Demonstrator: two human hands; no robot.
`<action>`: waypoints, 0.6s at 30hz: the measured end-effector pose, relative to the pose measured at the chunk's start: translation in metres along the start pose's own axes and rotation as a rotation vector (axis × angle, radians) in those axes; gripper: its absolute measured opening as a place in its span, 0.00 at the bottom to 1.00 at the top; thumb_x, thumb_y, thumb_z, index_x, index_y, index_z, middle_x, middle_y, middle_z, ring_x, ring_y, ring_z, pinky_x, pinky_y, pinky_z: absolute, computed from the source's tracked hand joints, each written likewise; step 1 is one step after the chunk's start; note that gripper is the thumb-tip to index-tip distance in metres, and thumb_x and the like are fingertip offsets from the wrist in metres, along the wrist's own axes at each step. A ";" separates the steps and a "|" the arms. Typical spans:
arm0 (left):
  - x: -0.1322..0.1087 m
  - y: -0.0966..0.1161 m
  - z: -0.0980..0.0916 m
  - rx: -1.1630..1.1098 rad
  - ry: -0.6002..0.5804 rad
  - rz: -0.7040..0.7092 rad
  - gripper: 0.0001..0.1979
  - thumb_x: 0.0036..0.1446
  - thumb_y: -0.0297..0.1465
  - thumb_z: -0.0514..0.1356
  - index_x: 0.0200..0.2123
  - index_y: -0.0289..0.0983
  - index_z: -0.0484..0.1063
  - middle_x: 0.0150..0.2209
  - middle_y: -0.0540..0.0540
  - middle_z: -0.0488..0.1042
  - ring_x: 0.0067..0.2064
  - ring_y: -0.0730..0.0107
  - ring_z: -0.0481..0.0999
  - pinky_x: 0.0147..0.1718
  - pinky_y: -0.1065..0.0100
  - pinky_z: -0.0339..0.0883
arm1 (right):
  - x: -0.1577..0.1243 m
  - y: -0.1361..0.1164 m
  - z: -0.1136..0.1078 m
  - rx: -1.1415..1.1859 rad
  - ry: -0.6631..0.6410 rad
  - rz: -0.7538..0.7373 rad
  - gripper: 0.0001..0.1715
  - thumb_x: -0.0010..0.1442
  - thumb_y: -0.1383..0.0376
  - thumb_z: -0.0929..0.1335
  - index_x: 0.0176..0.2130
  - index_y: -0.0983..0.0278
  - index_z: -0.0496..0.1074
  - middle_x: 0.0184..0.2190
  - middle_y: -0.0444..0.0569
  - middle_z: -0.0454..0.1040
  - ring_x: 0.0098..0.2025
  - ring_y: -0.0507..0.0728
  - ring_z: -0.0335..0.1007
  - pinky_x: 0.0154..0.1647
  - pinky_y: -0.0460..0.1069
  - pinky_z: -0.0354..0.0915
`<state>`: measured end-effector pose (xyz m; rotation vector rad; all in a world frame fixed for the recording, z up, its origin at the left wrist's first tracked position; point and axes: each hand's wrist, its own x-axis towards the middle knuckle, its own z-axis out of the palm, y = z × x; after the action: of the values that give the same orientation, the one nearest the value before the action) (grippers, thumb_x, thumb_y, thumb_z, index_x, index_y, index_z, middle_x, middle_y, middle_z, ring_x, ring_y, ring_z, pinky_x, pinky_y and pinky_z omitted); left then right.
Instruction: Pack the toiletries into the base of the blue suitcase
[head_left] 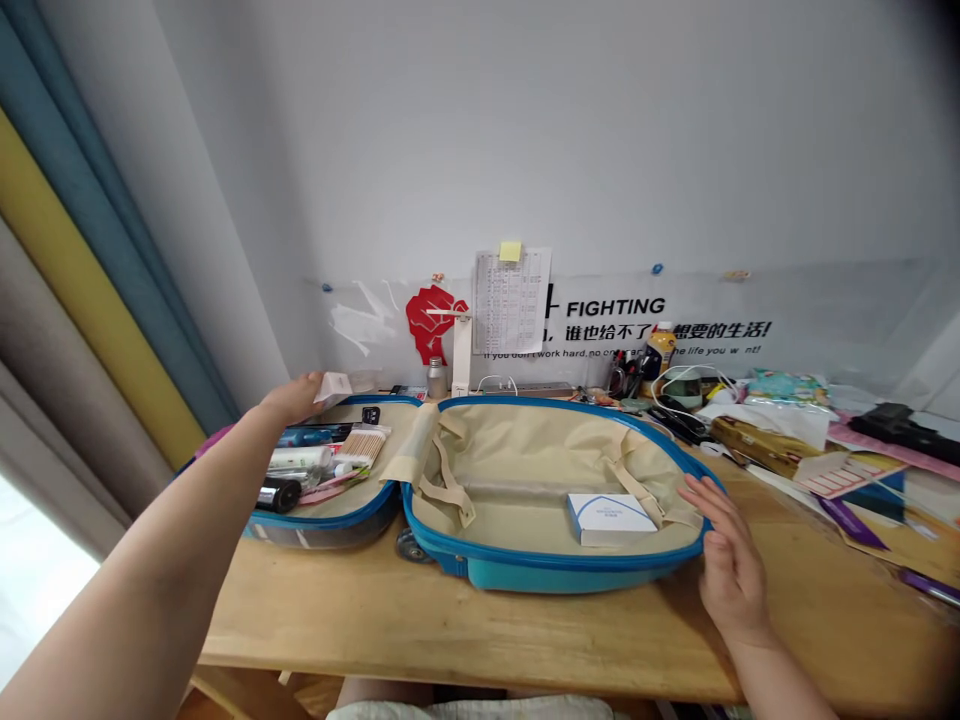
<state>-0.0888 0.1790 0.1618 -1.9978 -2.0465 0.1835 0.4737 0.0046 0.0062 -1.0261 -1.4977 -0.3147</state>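
An open blue hard-shell suitcase [555, 570] with a beige lining lies on the wooden desk [465, 630]. My left hand [292, 398] is at the far rim of the suitcase's left half, pinching a small white packet [334, 389] at its fingertips. Below it, that half holds cotton swabs [362, 447], a white tube [300, 458] and a black bottle [280, 495]. My right hand [729, 560] rests open against the right rim, its fingers touching the blue edge. A white-and-blue box [611, 519] lies in the right half, left of those fingers.
Papers, cables, a dark case and packets crowd the desk's right side. A lamp, a metal bottle and a yellow-capped bottle stand along the back, before a wall poster. Curtains hang at left. The desk's front edge runs below the suitcase.
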 end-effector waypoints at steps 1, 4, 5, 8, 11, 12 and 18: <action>-0.002 0.004 -0.010 -0.010 0.048 0.008 0.27 0.60 0.35 0.49 0.59 0.26 0.56 0.55 0.28 0.68 0.54 0.49 0.72 0.47 0.61 0.66 | 0.000 0.000 0.000 0.002 0.002 0.008 0.26 0.66 0.52 0.55 0.49 0.62 0.72 0.53 0.57 0.71 0.62 0.65 0.61 0.62 0.67 0.56; -0.012 0.031 -0.047 -0.068 0.232 0.087 0.30 0.60 0.38 0.50 0.61 0.28 0.53 0.56 0.30 0.66 0.53 0.48 0.71 0.49 0.60 0.64 | -0.001 0.000 0.001 0.003 0.001 0.027 0.26 0.66 0.52 0.55 0.49 0.62 0.72 0.54 0.57 0.71 0.62 0.65 0.61 0.62 0.67 0.56; -0.017 0.045 -0.061 -0.103 0.285 0.128 0.31 0.59 0.39 0.50 0.62 0.29 0.52 0.57 0.31 0.65 0.53 0.48 0.72 0.49 0.59 0.64 | -0.001 0.000 0.001 0.001 -0.001 0.030 0.26 0.66 0.52 0.55 0.49 0.62 0.72 0.54 0.57 0.71 0.62 0.65 0.61 0.61 0.67 0.56; -0.038 0.093 -0.099 -0.291 0.387 0.311 0.32 0.58 0.40 0.53 0.63 0.33 0.51 0.58 0.34 0.64 0.51 0.51 0.73 0.48 0.59 0.66 | 0.000 -0.002 0.000 0.000 0.007 0.021 0.25 0.67 0.54 0.55 0.48 0.62 0.72 0.54 0.57 0.71 0.62 0.65 0.61 0.61 0.67 0.56; -0.064 0.148 -0.119 -0.515 0.374 0.668 0.32 0.57 0.36 0.55 0.62 0.33 0.52 0.58 0.36 0.65 0.54 0.57 0.70 0.52 0.62 0.63 | 0.000 -0.003 0.000 0.011 0.007 0.011 0.24 0.67 0.54 0.55 0.48 0.63 0.72 0.53 0.58 0.71 0.62 0.65 0.61 0.61 0.67 0.56; -0.073 0.165 -0.121 -0.576 0.326 0.802 0.31 0.57 0.35 0.55 0.62 0.34 0.52 0.58 0.37 0.66 0.54 0.60 0.70 0.52 0.64 0.63 | 0.000 -0.003 0.000 0.013 0.004 0.015 0.25 0.67 0.54 0.55 0.48 0.63 0.72 0.53 0.58 0.71 0.62 0.65 0.61 0.61 0.68 0.56; -0.111 0.245 -0.101 -0.524 0.029 1.014 0.35 0.58 0.38 0.58 0.65 0.36 0.49 0.56 0.38 0.68 0.52 0.58 0.71 0.49 0.64 0.64 | -0.001 -0.003 0.001 0.009 0.012 0.026 0.24 0.66 0.55 0.56 0.48 0.63 0.72 0.53 0.58 0.72 0.62 0.65 0.61 0.60 0.68 0.56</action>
<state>0.1756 0.0675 0.1774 -3.1572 -0.9173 -0.2170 0.4710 0.0031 0.0065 -1.0339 -1.4729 -0.2946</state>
